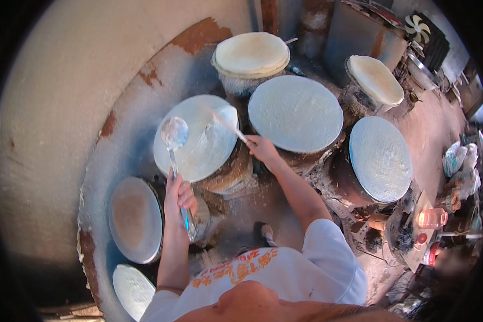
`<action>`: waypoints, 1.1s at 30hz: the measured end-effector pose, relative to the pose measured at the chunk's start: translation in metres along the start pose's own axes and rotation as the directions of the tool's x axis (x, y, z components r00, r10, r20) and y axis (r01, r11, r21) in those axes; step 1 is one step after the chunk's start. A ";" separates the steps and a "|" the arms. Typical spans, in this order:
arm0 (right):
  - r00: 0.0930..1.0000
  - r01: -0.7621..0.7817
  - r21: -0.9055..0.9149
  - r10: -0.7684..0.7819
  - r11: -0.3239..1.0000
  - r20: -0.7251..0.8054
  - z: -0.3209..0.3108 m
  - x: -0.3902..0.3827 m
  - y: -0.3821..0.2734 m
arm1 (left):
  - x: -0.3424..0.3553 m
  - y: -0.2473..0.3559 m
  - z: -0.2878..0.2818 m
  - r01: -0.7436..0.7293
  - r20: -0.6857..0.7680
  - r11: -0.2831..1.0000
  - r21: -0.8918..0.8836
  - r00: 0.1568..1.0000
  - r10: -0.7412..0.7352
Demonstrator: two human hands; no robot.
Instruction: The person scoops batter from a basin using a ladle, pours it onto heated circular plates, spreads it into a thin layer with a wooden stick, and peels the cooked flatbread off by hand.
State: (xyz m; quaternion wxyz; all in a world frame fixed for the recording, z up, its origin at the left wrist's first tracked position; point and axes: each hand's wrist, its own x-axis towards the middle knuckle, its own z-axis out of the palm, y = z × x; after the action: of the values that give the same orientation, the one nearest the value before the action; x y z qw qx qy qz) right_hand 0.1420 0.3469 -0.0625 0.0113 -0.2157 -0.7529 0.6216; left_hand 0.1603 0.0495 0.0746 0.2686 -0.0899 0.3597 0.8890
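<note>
My left hand is wrapped round the handle of a metal ladle. The ladle's bowl, smeared with pale batter, hangs over the left part of a round griddle coated in white batter. From the right, my right hand grips a thin stick-like spreader. Its far end is blurred over the right part of the same griddle, so whether it touches the batter is hard to tell. Ridges and a raised patch show in the batter there.
Batter covers a middle griddle and a right griddle. A browner griddle and a pale one stand at left. Stacked flatbreads and another flatbread pile sit behind. A curved wall bounds the left; clutter lies right.
</note>
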 end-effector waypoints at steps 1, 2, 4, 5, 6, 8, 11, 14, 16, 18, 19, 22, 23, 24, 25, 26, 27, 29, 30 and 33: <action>0.953 0.274 -0.233 -0.295 0.933 -0.063 0.012 0.002 0.002 | -0.002 0.001 0.003 -0.004 -0.009 1.000 0.019 1.000 0.005; 0.830 0.470 -0.468 -0.555 0.749 -0.056 0.020 -0.006 0.005 | -0.002 -0.001 0.005 0.008 -0.026 1.000 0.029 1.000 -0.007; 0.852 0.407 -0.545 -0.520 0.733 -0.064 -0.004 -0.024 0.022 | 0.006 0.006 0.014 0.059 0.085 0.996 0.073 0.994 -0.065; 0.869 0.308 -0.575 -0.470 0.758 -0.153 -0.017 -0.033 0.029 | 0.009 0.007 0.017 0.095 0.197 0.990 0.108 0.974 -0.115; 0.875 0.205 -0.598 -0.419 0.775 -0.243 -0.024 -0.038 0.035 | 0.019 0.003 0.018 0.105 0.180 0.990 0.091 0.976 -0.120; 0.900 0.178 -0.671 -0.394 0.720 -0.184 0.001 -0.035 0.020 | 0.052 0.005 0.023 0.168 0.125 0.983 0.067 0.977 -0.176; 0.880 0.303 -0.705 -0.472 0.641 -0.051 0.006 -0.025 0.007 | 0.088 0.012 0.019 0.263 0.075 0.959 -0.102 0.964 -0.256; 0.905 0.205 -0.707 -0.405 0.676 -0.126 -0.028 -0.017 0.016 | 0.112 0.021 0.018 0.529 0.240 0.738 -0.419 0.848 -0.471; 0.909 0.282 -0.626 -0.410 0.727 -0.068 -0.031 -0.026 0.028 | 0.120 0.011 0.028 0.472 0.136 0.778 -0.415 0.878 -0.459; 0.892 0.371 -0.639 -0.449 0.674 0.045 -0.018 -0.023 0.024 | 0.128 0.009 0.027 0.458 0.129 0.797 -0.393 0.886 -0.445; 0.884 0.386 -0.623 -0.465 0.680 0.040 -0.009 -0.023 0.021 | 0.134 0.012 0.024 0.431 0.115 0.820 -0.376 0.900 -0.420; 0.870 0.320 -0.509 -0.461 0.799 -0.175 0.006 -0.049 0.024 | 0.135 0.026 0.009 0.372 0.128 0.862 -0.345 0.928 -0.349; 0.929 0.177 -0.392 -0.285 0.903 -0.238 0.010 -0.064 0.027 | 0.130 0.019 0.009 0.336 0.101 0.893 -0.301 0.942 -0.321; 0.979 0.017 -0.175 -0.052 0.984 -0.195 0.014 -0.078 0.029 | 0.137 0.008 0.012 0.332 0.096 0.883 -0.332 0.943 -0.318; 0.992 -0.032 -0.078 0.022 0.996 -0.126 0.028 -0.092 0.033 | 0.139 -0.010 0.012 0.260 0.015 0.921 -0.290 0.963 -0.267; 0.996 -0.060 0.021 0.061 0.998 -0.069 0.038 -0.093 0.029 | 0.140 -0.025 0.014 0.185 -0.034 0.956 -0.227 0.980 -0.198; 0.992 -0.130 0.150 0.129 0.980 0.018 0.053 -0.089 0.029 | 0.141 -0.041 0.006 0.221 -0.061 0.919 -0.326 0.965 -0.254; 0.999 -0.042 0.021 0.041 0.999 0.033 0.067 -0.079 0.016 | 0.130 -0.078 0.006 0.008 -0.167 0.994 -0.108 0.986 -0.026; 0.997 0.061 -0.096 -0.057 0.994 0.045 0.075 -0.069 0.017 | 0.131 -0.083 0.005 -0.036 -0.201 0.987 -0.154 0.979 0.004; 0.976 0.219 -0.457 -0.194 0.862 0.101 0.076 -0.086 -0.055 | 0.115 -0.033 -0.021 0.473 0.451 0.270 -0.839 0.881 -0.142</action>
State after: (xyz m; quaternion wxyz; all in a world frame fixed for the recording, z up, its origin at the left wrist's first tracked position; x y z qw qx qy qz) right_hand 0.1814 0.2399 -0.0059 0.0064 -0.1144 -0.8988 0.4232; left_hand 0.0809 0.1023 -0.0008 0.3859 -0.1658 -0.2826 0.8624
